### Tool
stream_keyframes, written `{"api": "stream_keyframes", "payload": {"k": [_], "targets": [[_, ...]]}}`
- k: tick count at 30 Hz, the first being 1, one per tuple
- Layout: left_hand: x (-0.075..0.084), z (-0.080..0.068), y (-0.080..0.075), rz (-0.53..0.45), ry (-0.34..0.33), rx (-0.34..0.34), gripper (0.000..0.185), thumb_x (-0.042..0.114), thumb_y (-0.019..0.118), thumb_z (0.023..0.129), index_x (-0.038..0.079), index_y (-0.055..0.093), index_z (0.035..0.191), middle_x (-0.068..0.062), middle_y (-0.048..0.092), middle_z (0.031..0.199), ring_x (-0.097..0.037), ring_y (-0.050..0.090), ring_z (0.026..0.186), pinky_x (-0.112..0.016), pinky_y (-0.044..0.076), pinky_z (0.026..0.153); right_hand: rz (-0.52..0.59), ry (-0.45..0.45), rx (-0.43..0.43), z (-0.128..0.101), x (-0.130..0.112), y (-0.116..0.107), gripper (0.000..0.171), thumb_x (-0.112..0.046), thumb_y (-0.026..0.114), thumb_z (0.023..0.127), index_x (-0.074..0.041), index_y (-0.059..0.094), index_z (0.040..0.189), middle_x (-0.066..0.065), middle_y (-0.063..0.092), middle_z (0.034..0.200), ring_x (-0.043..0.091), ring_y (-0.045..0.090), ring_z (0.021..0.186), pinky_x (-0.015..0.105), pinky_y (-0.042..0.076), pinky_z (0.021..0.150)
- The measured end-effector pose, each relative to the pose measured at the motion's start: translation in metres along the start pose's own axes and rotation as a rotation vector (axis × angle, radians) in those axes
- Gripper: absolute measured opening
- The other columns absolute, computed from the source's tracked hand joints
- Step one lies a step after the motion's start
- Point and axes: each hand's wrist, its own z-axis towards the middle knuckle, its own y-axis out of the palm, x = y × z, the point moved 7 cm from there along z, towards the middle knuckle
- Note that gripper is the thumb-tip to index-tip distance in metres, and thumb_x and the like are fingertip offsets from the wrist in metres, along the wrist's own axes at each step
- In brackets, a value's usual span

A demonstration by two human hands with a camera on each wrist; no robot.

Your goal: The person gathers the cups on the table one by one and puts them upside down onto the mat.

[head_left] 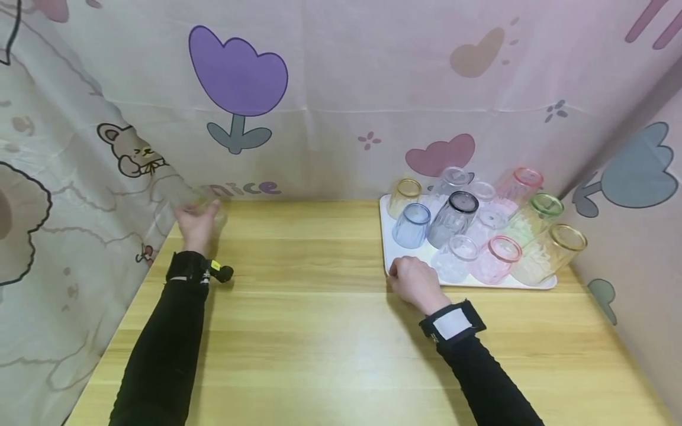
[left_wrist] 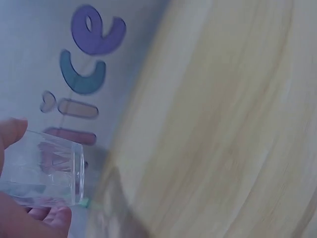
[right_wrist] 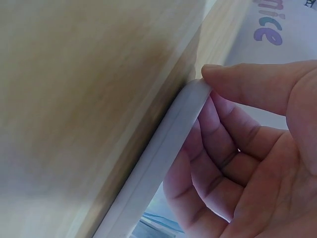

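At the table's far left corner, my left hand (head_left: 196,225) holds a clear drinking glass (left_wrist: 54,168), with the thumb on one side and curled fingers on the other. The glass looks faint in the head view and shows better in the left wrist view. My right hand (head_left: 417,283) pinches the near left corner of a white tray (right_wrist: 163,144), thumb at the rim and fingers curled against it. Upturned glasses crowd the tray, among them a blue glass (head_left: 412,226), a dark grey glass (head_left: 453,222) and a pink glass (head_left: 495,260).
The wooden table (head_left: 298,331) runs between both arms. A printed curtain (head_left: 330,89) hangs along the back and sides, close to the left hand. Tall glasses, one a yellow glass (head_left: 554,254), stand near the tray's right edge.
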Motion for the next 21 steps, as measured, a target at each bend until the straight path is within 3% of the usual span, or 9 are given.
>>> {"api": "stream_keyframes", "payload": {"k": [7, 11, 18, 21], "targets": [[0.004, -0.023, 0.009, -0.179, -0.013, -0.02, 0.078, 0.029, 0.081, 0.092, 0.016, 0.029, 0.149, -0.002, 0.034, 0.146, -0.019, 0.043, 0.135, -0.038, 0.048, 0.112, 0.014, 0.014, -0.01, -0.001, 0.001, 0.0, 0.006, -0.016, 0.075, 0.088, -0.012, 0.073, 0.083, 0.005, 0.071, 0.087, 0.031, 0.068, 0.077, 0.051, 0.056, 0.06], [0.003, -0.037, 0.015, -0.119, 0.019, -0.016, 0.078, 0.037, 0.079, 0.093, 0.015, 0.03, 0.15, -0.001, 0.035, 0.146, -0.016, 0.04, 0.135, -0.031, 0.043, 0.113, 0.008, 0.028, -0.011, -0.001, 0.002, 0.001, 0.004, -0.015, 0.073, 0.088, -0.012, 0.075, 0.086, 0.007, 0.073, 0.091, 0.035, 0.07, 0.08, 0.053, 0.057, 0.062], [-0.003, -0.063, 0.033, -0.251, 0.045, -0.062, 0.067, 0.042, 0.075, 0.095, 0.017, 0.032, 0.141, -0.001, 0.036, 0.142, -0.016, 0.042, 0.132, -0.039, 0.039, 0.118, 0.014, 0.042, -0.001, -0.002, 0.002, 0.0, 0.006, -0.016, 0.072, 0.089, -0.012, 0.077, 0.088, 0.009, 0.075, 0.095, 0.038, 0.071, 0.083, 0.055, 0.057, 0.064], [-0.004, -0.076, 0.041, -0.279, 0.068, -0.068, 0.055, 0.044, 0.071, 0.098, 0.018, 0.035, 0.131, 0.002, 0.039, 0.132, -0.013, 0.045, 0.122, -0.032, 0.038, 0.115, 0.031, 0.061, -0.012, -0.002, 0.003, 0.0, 0.006, -0.017, 0.074, 0.089, -0.013, 0.077, 0.088, 0.009, 0.076, 0.094, 0.036, 0.071, 0.084, 0.054, 0.057, 0.064]]}}
